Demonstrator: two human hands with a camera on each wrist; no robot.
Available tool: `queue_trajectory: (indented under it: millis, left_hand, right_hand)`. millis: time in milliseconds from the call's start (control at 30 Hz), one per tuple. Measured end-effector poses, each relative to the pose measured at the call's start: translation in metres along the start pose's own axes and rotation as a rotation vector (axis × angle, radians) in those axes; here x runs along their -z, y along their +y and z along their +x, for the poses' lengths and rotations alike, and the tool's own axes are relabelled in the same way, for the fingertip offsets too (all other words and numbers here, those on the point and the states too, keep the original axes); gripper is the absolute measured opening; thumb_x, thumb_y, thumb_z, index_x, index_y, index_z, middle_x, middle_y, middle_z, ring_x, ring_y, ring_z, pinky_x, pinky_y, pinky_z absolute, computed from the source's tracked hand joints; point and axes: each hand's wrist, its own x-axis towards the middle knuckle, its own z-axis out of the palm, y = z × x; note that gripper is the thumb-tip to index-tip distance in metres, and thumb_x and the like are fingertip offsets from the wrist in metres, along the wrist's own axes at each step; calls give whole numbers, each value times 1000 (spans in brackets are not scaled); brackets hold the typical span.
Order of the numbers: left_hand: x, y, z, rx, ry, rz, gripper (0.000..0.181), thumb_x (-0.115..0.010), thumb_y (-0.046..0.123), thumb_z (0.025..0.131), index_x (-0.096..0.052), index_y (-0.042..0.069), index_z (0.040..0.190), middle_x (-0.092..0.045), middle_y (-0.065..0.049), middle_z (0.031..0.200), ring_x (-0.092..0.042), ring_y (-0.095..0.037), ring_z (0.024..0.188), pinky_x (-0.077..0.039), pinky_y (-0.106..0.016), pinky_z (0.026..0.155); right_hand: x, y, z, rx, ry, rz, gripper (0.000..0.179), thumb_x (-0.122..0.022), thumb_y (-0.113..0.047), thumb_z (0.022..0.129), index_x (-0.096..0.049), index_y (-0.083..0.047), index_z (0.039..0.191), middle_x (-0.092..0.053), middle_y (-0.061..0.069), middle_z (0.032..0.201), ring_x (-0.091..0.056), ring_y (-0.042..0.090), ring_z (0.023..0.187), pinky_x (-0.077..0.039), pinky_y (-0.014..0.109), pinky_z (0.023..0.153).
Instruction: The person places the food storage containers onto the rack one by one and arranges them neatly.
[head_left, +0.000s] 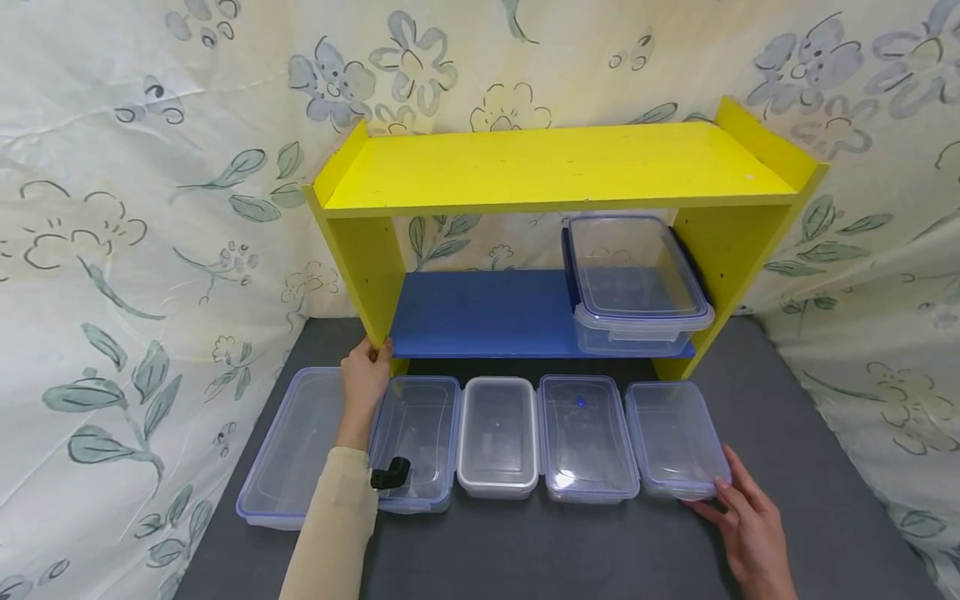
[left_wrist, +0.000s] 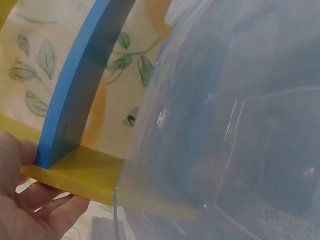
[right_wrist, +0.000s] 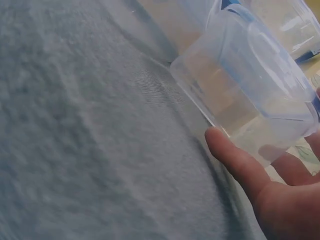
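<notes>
At the far left, a wide lidded container lay on the dark bench, partly hidden by the person's sleeve. The left hand reached over to the yellow shelf unit, its fingers pinching the lower front edge of the left side panel, with the thumb by the end of the blue board. That hold looked suited to steadying the unit; a firm grip there, without pulling, would have served best.

Beside the forearm stood a second lidded container, overlapped by a black wrist mount. Next came a container with a whitish rim, then a blue-rimmed one, all in a row before the unit. Above, at the right end of the blue board, sat a large clear container, close to the right side panel.

The rightmost container of the row stood on the bench just beside the blue-rimmed one, its lid on. The right hand gripped its near right corner, thumb low on the near wall and fingers around the right end. For sliding or turning it, this corner grip seemed adequate; for lifting, support beneath the base would probably have been safer, since one corner alone could let it tip.
</notes>
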Motion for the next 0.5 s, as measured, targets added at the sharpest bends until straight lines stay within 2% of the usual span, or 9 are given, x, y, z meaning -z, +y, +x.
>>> queue_trajectory:
  millis: [167,400,500]
  left_hand:
    - [-1,1,0,-14,14,-4,24,-58,28,96,-63,7,86,-60,-13,65,-51,-25,54,-37,-31,50]
    - [0,0,0,-21,15,1,25,-58,28,97,-62,7,84,-58,-12,64,-50,-25,53,-37,-31,49]
    - [0,-1,1,-21,8,5,25,-57,28,97,-61,8,84,-59,-12,65,-50,-25,53,-37,-31,50]
  right_hand:
    - [0,4,-2,-20,35,52,54,-40,7,100,-34,-11,150,-62,-10,131,-67,10,107,-59,41,70]
    - [-1,9,-4,7,3,138,55,-36,10,99,-31,-8,151,-63,-3,132,-67,15,108,-59,44,71]
    - [-1,9,-5,11,9,177,54,-35,11,99,-35,-9,150,-65,-1,130,-68,16,107,-59,45,71]
